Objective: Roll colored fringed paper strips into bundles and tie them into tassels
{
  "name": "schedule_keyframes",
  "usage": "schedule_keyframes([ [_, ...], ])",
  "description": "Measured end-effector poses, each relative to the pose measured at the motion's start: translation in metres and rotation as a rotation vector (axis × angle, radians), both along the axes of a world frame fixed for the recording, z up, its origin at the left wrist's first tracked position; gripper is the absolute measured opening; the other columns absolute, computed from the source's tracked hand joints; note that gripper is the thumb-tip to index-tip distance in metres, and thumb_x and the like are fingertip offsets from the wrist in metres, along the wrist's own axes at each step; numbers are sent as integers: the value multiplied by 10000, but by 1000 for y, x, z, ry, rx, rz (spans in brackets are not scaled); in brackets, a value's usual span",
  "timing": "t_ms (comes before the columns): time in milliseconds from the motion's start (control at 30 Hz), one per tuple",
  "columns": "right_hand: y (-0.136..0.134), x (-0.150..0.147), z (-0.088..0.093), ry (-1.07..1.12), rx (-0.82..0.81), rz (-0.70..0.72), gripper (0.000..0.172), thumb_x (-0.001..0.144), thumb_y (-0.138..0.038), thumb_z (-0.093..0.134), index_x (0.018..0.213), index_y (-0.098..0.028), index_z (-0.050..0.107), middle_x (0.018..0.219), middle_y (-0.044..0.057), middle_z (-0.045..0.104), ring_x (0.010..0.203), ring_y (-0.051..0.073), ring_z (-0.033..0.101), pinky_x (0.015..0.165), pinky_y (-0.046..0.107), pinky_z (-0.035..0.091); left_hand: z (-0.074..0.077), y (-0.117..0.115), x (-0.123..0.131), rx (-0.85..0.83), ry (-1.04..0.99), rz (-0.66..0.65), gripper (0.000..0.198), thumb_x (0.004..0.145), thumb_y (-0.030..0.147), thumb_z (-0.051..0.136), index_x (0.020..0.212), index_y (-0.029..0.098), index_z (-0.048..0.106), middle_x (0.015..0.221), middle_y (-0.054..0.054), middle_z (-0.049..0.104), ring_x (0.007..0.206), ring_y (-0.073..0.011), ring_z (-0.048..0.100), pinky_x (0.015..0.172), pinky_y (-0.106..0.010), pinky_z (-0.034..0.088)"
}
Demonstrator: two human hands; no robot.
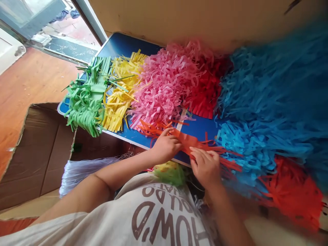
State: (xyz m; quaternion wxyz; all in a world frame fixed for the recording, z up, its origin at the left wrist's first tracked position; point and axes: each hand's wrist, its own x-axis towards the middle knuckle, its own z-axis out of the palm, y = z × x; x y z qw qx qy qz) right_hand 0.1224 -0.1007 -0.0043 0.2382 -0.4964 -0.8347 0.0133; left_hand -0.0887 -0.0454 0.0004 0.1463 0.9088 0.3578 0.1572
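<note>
An orange-red strip of fringed tissue paper (pixel 188 139) stretches between my hands near the front edge of the blue table (pixel 205 128). Cut fringes spread out from both of its ends. My left hand (pixel 167 145) has its fingers closed on the left part of the strip. My right hand (pixel 206 165) pinches the strip's lower edge on the right. Just beyond my hands lies a heap of pink fringed paper (pixel 166 82), with red fringed paper (pixel 206 89) beside it. Light blue fringed paper (pixel 241 143) lies close to the strip's right end.
Yellow (pixel 118 99) and green fringed paper (pixel 88 99) lie at the table's left end. A large blue fringed mass (pixel 282 85) fills the right. More orange-red paper (pixel 294 194) is at lower right. An open cardboard box (pixel 38 153) and white strands (pixel 84 174) are at left.
</note>
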Motion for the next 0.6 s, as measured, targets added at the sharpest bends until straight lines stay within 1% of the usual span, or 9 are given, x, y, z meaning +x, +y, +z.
schedule_keyframes([
  [100,-10,3,1,10,179,-211,296,870,-59,560,1132,-176,632,1063,90,743,1044,224,664,903,389,389,-20,2,-3,8,-137,88,244,982,233,470,999,228,713,977,-12,777,863,-128,708,1055,-389,397],
  [133,-15,0,2,46,241,-232,323,851,-68,598,1155,-172,629,1054,103,737,1056,238,654,906,393,409,-22,2,-5,14,-173,120,239,982,234,472,1001,220,710,970,-14,779,847,-124,713,1004,-367,430],
  [167,-21,-6,3,93,258,-175,336,836,-91,637,1163,-168,625,1043,108,732,1051,243,649,902,389,434,-23,2,-7,20,-198,146,232,979,232,478,999,215,708,959,-16,781,834,-122,717,959,-350,452],
  [267,-30,-37,-2,180,34,164,241,862,-154,612,1102,-167,632,954,81,724,914,204,665,837,337,497,-19,2,-8,34,-241,173,211,961,225,500,988,209,709,921,-16,784,803,-127,724,897,-335,477],
  [300,-27,-49,-8,149,-59,169,221,883,-160,564,1090,-157,640,935,87,723,871,205,667,814,335,507,-17,2,-7,37,-245,173,207,955,223,506,989,212,710,917,-16,784,803,-130,726,902,-341,477],
  [367,-12,-69,-25,6,-159,11,289,903,-184,495,1138,-109,646,961,146,719,875,255,667,810,382,516,-12,1,-5,36,-244,163,201,950,227,514,991,222,711,928,-15,785,822,-136,731,920,-355,469],
  [433,10,-73,-42,-138,-172,-128,410,911,-204,463,1283,-84,589,1110,202,690,1020,326,641,902,477,489,-7,-1,-5,43,-240,143,196,956,241,519,996,226,710,954,-16,785,865,-140,733,933,-360,458],
  [500,28,-53,-53,-198,-145,-235,519,915,-208,435,1421,-99,473,1304,223,603,1214,381,544,1005,584,404,-5,-3,-5,64,-239,129,191,963,258,525,996,223,709,959,-15,786,879,-139,734,923,-354,454],
  [600,26,17,-49,-162,-105,-454,554,942,-245,355,1473,-96,404,1430,237,495,1362,405,406,1052,619,347,-9,-4,-4,86,-232,110,190,970,264,527,982,218,711,954,-13,786,876,-138,731,911,-351,438],
])
